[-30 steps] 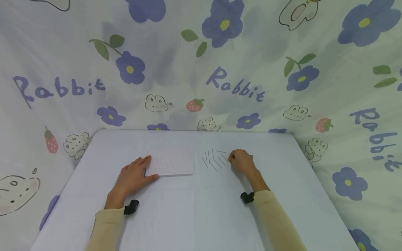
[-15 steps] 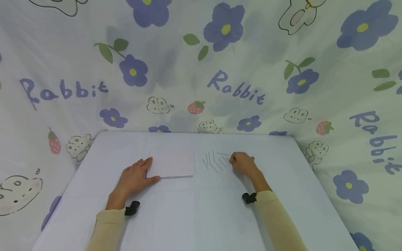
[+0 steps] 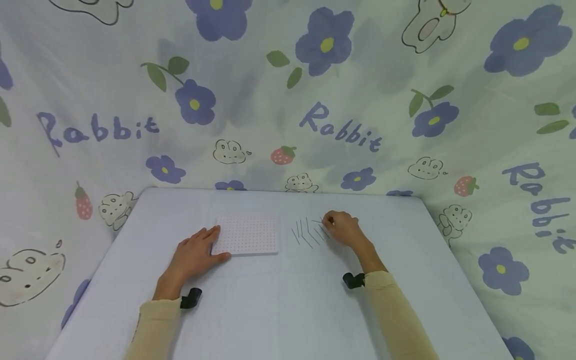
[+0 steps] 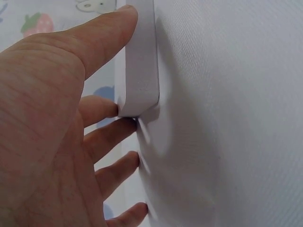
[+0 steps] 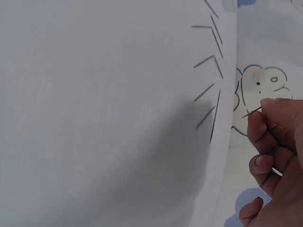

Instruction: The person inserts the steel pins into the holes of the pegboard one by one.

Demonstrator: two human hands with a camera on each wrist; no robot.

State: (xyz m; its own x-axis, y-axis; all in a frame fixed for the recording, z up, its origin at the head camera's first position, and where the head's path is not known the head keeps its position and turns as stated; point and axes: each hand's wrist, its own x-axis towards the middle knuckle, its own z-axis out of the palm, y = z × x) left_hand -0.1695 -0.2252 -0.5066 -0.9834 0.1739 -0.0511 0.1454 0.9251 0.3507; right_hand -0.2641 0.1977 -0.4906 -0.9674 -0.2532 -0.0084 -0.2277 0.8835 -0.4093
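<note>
A white board with a grid of small holes [image 3: 246,235] lies flat on the white table. My left hand [image 3: 194,255] rests at its near left corner, fingers spread; in the left wrist view the thumb [image 4: 111,33] lies against the board's edge [image 4: 142,61], and some fingertips touch the table beside the corner. My right hand [image 3: 345,230] is at the right of several loose thin dark pins [image 5: 215,116]. Between thumb and index finger it pinches one thin dark pin [image 5: 252,113], held above the table; its other fingers are loosely curled.
The loose pins lie spread out to the right of the board. White cloth covers the table [image 3: 279,310], and a printed curtain [image 3: 252,100] with flowers and rabbits hangs behind and at the sides. Each wrist wears a black camera [image 3: 354,280].
My right hand has moved slightly left and away from me, and a pin now shows between its fingertips. The left hand stays at the board's corner. The head view has shifted a little.
</note>
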